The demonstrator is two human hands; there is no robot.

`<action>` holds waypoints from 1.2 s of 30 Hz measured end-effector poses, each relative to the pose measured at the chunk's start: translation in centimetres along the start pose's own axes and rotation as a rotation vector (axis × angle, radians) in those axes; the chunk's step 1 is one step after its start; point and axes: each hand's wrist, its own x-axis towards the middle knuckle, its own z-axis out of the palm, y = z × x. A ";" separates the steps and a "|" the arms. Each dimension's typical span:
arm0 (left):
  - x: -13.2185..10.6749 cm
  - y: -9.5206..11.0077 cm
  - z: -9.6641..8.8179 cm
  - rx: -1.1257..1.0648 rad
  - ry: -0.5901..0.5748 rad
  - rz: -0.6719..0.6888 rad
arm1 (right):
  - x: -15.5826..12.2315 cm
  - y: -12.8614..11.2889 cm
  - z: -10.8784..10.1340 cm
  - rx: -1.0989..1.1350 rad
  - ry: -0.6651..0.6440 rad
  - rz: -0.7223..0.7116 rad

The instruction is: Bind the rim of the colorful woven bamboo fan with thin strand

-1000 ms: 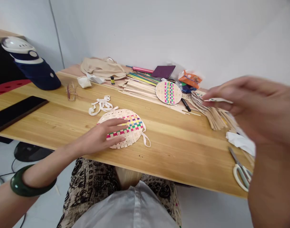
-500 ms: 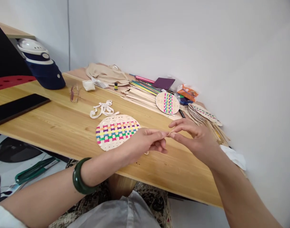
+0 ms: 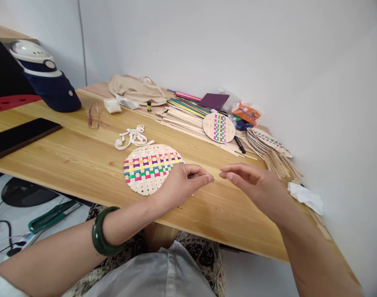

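My left hand (image 3: 183, 181), with a dark green bangle (image 3: 103, 231) on its wrist, is pinched above the right edge of a round woven mat (image 3: 148, 169). The mat lies flat, pale with rows of pink, purple, yellow, blue and green strips. My right hand (image 3: 258, 185) faces it across a small gap, its thumb and fingertips drawn close together. Whatever either pinch holds is too small or hidden to make out. Behind the mat lies a loose curl of white ribbon (image 3: 134, 136).
A second woven disc (image 3: 219, 128) rests by pale and coloured strips (image 3: 182, 117) along the wall. Several woven fans (image 3: 268, 142) are piled at the right, near a white tissue (image 3: 305, 198). A phone (image 3: 24, 134), glasses (image 3: 94, 117) and a blue-white jug (image 3: 48, 78) are at the left.
My hands have drawn slightly apart; the thin strand seen between their fingertips no longer shows. The left fingers have curled in, and the view has shifted a little.
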 end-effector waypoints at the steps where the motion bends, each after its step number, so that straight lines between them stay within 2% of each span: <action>1: 0.0 -0.1 0.0 0.004 0.002 0.005 | -0.3 -0.1 -0.1 0.001 0.051 -0.017; 4: 0.1 -0.2 0.1 0.013 0.004 0.006 | -1.1 -0.5 0.2 -0.016 0.170 -0.141; 8: 0.1 -0.1 0.3 0.033 -0.013 0.019 | -1.8 -0.7 1.1 -0.129 0.169 -0.274; 14: -0.1 0.1 0.5 0.059 -0.034 -0.025 | -2.1 -0.1 1.6 -0.458 0.228 -0.428; 19: 0.0 0.0 0.6 0.042 -0.046 -0.024 | -2.1 -0.1 1.9 -0.569 0.252 -0.482; 25: -0.1 -0.1 0.7 0.038 -0.054 -0.034 | -2.2 -0.3 2.0 -0.576 0.219 -0.485; 28: 0.0 -0.2 0.6 0.044 -0.060 -0.016 | -2.2 0.0 2.1 -0.494 0.205 -0.415; 30: 0.2 -0.4 0.5 0.049 -0.062 0.012 | -2.2 0.3 2.2 -0.345 0.144 -0.297; 34: 0.5 -0.8 0.6 0.044 -0.091 0.038 | -2.2 0.9 2.6 0.169 -0.042 0.051; 36: 0.5 -1.0 0.8 0.007 -0.109 0.022 | -2.0 0.9 2.7 0.491 0.012 0.197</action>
